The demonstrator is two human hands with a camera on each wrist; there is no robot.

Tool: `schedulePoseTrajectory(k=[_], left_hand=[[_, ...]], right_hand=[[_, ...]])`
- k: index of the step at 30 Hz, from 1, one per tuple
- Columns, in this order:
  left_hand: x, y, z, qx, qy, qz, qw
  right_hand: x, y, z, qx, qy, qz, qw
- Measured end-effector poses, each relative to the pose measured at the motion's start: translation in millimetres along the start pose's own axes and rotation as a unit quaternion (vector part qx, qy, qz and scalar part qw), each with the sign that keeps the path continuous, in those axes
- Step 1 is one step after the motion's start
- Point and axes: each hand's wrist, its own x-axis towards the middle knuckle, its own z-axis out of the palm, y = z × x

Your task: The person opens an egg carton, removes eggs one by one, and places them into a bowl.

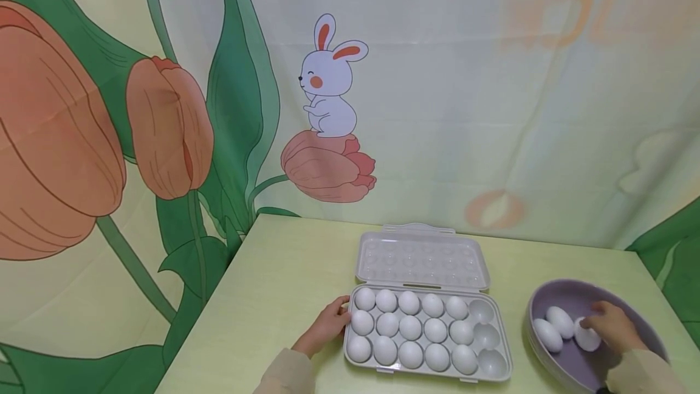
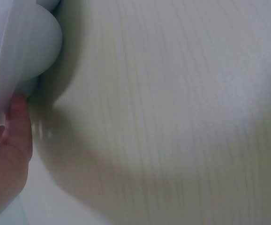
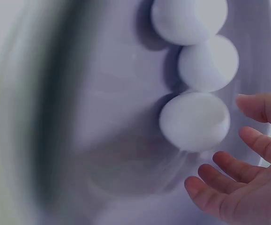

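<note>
Landmark: the tray (image 1: 494, 376), a grey egg carton lying open on the surface (image 1: 284, 272), its lid (image 1: 421, 257) folded back on the far side.

Tray contents: fifteen white eggs fill the five left columns; the three cups in the rightmost column show bare.

Left hand (image 1: 327, 324): I rest it against the tray's left edge, fingers lightly curled at the rim. In the left wrist view a fingertip (image 2: 18, 126) touches the thin plastic wall (image 2: 6, 70), with a tray egg (image 2: 39, 42) just behind it. This grip steadies the tray and holds no egg.

Bowl (image 1: 552, 293): purple, to the right of the tray and apart from it, holding three loose eggs.

Right hand (image 1: 615, 324): inside the bowl, to the right of the tray. In the right wrist view my fingers (image 3: 248, 166) are spread and relaxed, a wide grip with nothing held.

Nearest egg (image 3: 195, 120): it lies just beside my fingertips, on their tray-ward side. In the head view my hand covers part of it, so I cannot tell whether skin touches shell.

Other two eggs (image 1: 553, 328): side by side, further toward the tray than the nearest egg, long axes slanting across the bowl floor.

Key relation: the nearest egg sits between my right fingers and the other two, so my right hand is much the nearer; the left is on the far side of the tray.

Empty cups (image 1: 487, 336): on the tray's bowl-ward edge.
</note>
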Motion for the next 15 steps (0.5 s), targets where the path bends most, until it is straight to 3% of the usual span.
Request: schedulePoseTrajectory(k=[7,15], left_hand=[[-4.0,5.1,-0.6,-0.007,0.0,0.001,1.0],[-3.0,2.8,0.1,-0.003,0.003,0.001,1.0]], right_hand=[[4.2,-19.4,-5.1,0.015,0.0,-0.01,0.9998],[2.5,-54.5,-0.1,0.047,-0.016,-0.049,0.9976]])
